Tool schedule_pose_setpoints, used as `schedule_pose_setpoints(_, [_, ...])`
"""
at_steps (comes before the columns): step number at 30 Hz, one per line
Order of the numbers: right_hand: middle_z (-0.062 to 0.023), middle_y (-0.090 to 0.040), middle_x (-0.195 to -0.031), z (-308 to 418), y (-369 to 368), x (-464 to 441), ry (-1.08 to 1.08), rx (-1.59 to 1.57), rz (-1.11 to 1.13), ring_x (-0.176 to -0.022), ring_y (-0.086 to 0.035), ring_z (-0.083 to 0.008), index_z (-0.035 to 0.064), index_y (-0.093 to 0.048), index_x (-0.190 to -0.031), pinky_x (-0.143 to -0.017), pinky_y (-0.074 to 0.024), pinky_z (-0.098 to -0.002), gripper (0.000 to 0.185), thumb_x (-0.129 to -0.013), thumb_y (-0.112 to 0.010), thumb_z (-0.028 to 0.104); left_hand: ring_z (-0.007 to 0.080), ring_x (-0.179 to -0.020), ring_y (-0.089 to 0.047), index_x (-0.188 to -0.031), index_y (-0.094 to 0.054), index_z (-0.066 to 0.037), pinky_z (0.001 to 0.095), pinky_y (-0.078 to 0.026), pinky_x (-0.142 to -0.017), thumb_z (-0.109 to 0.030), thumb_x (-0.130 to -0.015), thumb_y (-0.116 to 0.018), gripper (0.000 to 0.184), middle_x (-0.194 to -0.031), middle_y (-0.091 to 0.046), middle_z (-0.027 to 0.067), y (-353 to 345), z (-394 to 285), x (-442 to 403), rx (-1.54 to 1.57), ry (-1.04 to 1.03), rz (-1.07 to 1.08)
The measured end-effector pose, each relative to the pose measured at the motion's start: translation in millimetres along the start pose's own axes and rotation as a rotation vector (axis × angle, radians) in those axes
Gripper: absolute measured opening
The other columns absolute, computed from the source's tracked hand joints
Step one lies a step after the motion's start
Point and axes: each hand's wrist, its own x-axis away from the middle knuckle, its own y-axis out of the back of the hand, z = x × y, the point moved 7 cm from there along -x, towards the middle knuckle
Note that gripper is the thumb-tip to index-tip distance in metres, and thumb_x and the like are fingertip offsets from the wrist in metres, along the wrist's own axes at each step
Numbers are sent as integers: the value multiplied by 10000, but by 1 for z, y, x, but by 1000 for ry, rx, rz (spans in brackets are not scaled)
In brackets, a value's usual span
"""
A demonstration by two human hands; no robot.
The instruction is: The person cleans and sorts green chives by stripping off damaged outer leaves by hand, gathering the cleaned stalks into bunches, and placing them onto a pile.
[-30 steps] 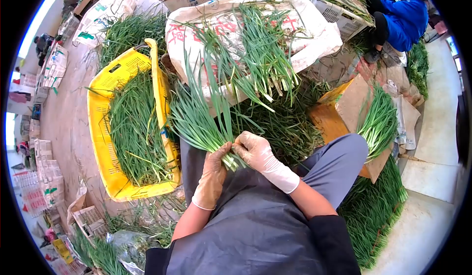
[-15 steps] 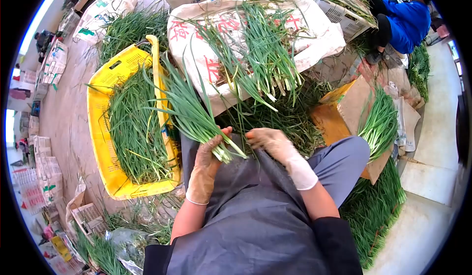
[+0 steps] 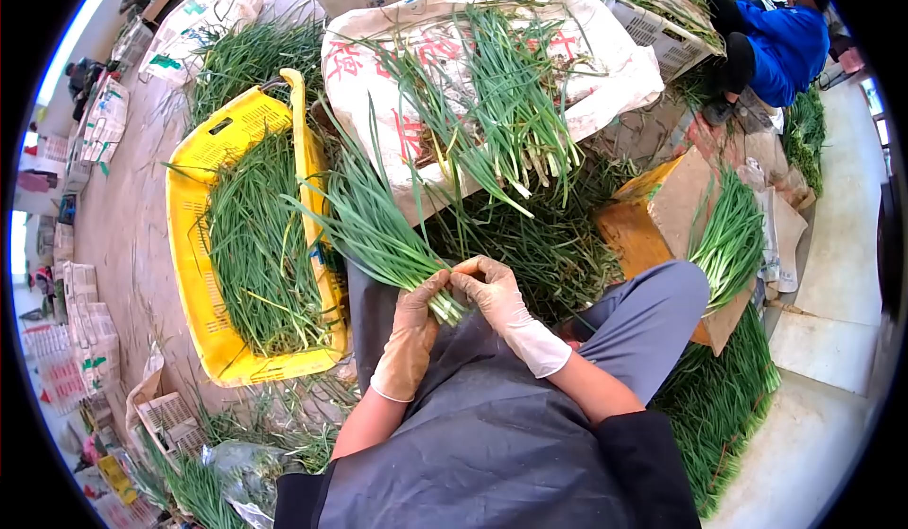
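Observation:
A bunch of long green stalks [image 3: 383,236] points up and left from my lap, its pale ends low beside my fingers. My left hand [image 3: 414,326], in a stained glove, is closed around the bunch near those ends. My right hand [image 3: 497,300], also gloved, touches the bunch from the right with thumb and fingers pinched together. What the pinch holds, if anything, is too small to make out. Beyond my hands, more stalks [image 3: 520,94] lie on a white sheet with red characters [image 3: 605,33].
A yellow crate [image 3: 194,245] of greens stands at the left. An open cardboard box [image 3: 676,198] sits right of my knee, with a bundle of greens [image 3: 733,241] on it. A person in blue [image 3: 790,47] sits at the upper right. Loose greens [image 3: 539,245] cover the floor ahead.
Half a second ago my right hand was apart from the bunch; now it has come left and touches it. My left hand has moved slightly right with the bunch.

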Motion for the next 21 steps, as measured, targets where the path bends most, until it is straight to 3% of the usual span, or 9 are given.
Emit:
schedule_pose_setpoints(6, [28,-568,-756,11,48,6,65,1,-236,-700,-490,-61,39,-619,-870,-650,-411,-218,176,-822,-668,201,190,-725,-602,-976,-575,-40,307,-507,-645,-54,-767,-693,240,-857,-626,72,7,-2,-5,89,-94,-108])
schedule_pose_setpoints(8, [-21,-604,-756,-15,89,2,-66,332,-47,-700,-555,-134,38,-625,-883,-677,-439,-260,215,-797,-674,228,173,-751,-592,-952,-584,-56,285,-497,-655,-53,-748,-716,243,-893,-633,72,5,-15,-3,133,-42,-50])
schedule_pose_setpoints(10, [-105,-633,-836,-33,136,4,-333,1348,-3,-808,-601,-261,46,-637,-926,-754,-463,-330,243,-779,-653,239,185,-762,-596,-978,-575,-70,308,-506,-670,-104,-762,-709,256,-919,-643,100,5,-29,-2,156,-80,-4])
schedule_pose_setpoints(12, [-168,-577,-1120,11,116,17,15,1228,-236,-1052,-549,-288,50,-589,-1124,-881,-441,-372,385,-791,-624,240,187,-772,-594,-976,-575,-74,318,-505,-688,-122,-770,-703,248,-921,-646,101,10,-35,-3,88,-82,55])
schedule_pose_setpoints(14, [-135,-566,-1157,42,55,13,67,316,11,-1065,-546,-221,55,-511,-1233,-905,-426,-330,496,-797,-653,246,192,-796,-599,-973,-574,-73,318,-504,-712,-120,-762,-708,255,-928,-647,106,5,-31,3,76,-66,71])
schedule_pose_setpoints(16, [-86,-532,-1189,39,2,11,-75,102,237,-1047,-509,-142,47,-446,-1290,-921,-403,-278,526,-824,-645,190,198,-830,-606,-970,-574,-66,303,-500,-747,-113,-755,-709,259,-927,-645,112,-5,-23,7,67,-79,70])
schedule_pose_setpoints(18, [-89,-548,-1163,36,-26,3,-28,364,378,-1035,-519,-139,24,-474,-1256,-918,-402,-265,481,-828,-644,164,211,-860,-610,-980,-563,-57,312,-488,-795,-95,-753,-703,269,-922,-644,118,-11,-21,9,64,-89,100])
schedule_pose_setpoints(19, [-70,-588,-1078,26,-26,2,-113,181,304,-949,-541,-118,17,-516,-1209,-865,-422,-246,419,-835,-641,158,219,-868,-616,-987,-562,-53,330,-492,-817,-80,-756,-698,270,-918,-646,115,-10,-21,8,87,-90,81])
schedule_pose_setpoints(21, [-13,-607,-885,30,-14,5,-170,323,286,-779,-541,-90,11,-586,-1042,-719,-440,-226,261,-836,-642,160,239,-882,-621,-983,-562,-46,361,-493,-849,-61,-756,-691,261,-906,-648,112,-9,-21,9,121,-107,66])
